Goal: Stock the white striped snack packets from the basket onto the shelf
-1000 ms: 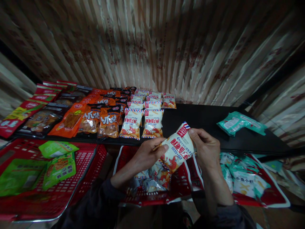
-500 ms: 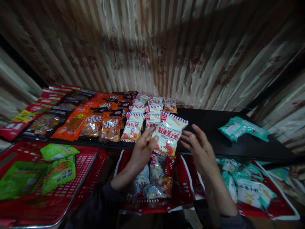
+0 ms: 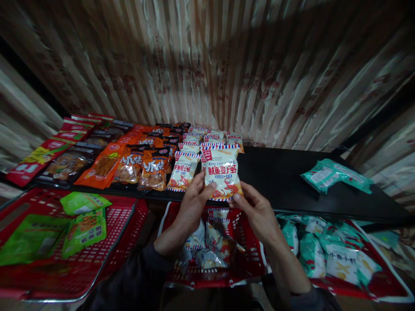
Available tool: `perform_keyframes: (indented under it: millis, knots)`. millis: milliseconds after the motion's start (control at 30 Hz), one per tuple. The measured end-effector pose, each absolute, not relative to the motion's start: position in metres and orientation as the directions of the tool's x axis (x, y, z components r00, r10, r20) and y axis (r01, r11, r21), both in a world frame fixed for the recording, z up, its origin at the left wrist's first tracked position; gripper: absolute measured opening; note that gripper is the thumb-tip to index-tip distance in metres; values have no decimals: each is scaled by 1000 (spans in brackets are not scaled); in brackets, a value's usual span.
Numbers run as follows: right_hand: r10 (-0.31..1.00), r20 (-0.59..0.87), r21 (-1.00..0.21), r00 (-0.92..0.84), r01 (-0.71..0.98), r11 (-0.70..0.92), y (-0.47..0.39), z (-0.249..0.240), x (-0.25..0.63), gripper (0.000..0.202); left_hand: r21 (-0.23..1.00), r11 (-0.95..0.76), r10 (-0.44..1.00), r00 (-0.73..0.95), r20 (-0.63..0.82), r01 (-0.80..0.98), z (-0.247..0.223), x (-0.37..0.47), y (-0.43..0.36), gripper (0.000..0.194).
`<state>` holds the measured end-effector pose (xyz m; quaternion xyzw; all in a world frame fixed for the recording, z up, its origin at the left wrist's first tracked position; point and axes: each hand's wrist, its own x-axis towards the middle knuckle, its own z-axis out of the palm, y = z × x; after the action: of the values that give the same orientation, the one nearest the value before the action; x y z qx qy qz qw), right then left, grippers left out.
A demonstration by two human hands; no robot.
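A white snack bag with red lettering and striped edges [image 3: 222, 170] is held between both hands at the front edge of the black shelf [image 3: 275, 181]. My left hand [image 3: 191, 203] grips its lower left side, thumb on the front. On its lower right corner, my right hand [image 3: 256, 209] has thumb and fingers closed. Matching white bags [image 3: 183, 170] stand in rows just left of and behind it. Below the hands, a red basket [image 3: 249, 259] contains several more of these white bags.
Orange and black bags [image 3: 154, 168] and red packs [image 3: 42, 157] line the shelf's left part. Teal bags [image 3: 335, 177] lie at its right. A left basket [image 3: 106, 255] holds green bags; a right basket [image 3: 389, 276] holds teal-white ones. Corrugated sheeting [image 3: 207, 65] rises behind.
The held bag has moved down and left and is more upright. My right hand has come in from the right and now grips its lower corner. The view has shifted slightly.
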<state>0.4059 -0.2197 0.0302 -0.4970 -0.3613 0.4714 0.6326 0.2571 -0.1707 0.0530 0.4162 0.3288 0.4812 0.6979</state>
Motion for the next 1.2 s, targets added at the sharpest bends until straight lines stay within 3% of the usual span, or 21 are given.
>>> perform_keyframes:
  millis: [267,567,833,1000,1200]
  knots:
    - [954,-54,-963,296,-266,28,-221,32,402,43,884,245,935,337,-108,-397,51,255,-168,36]
    - [940,-128,-902,315,-432,22,-218,23,391,50,869,285,940,296,-170,-404,52,259,-166,39]
    - [921,-52,-931,387,-352,95,-219,23,389,47,857,313,921,351,-169,-409,56,256,-167,38]
    - [879,50,-950,475,-248,188,-219,21,394,43,873,292,879,470,-83,-390,63,255,-173,56]
    - [875,71,-961,479,-203,189,-219,21,395,42,889,276,865,497,-65,-364,57,255,-169,63]
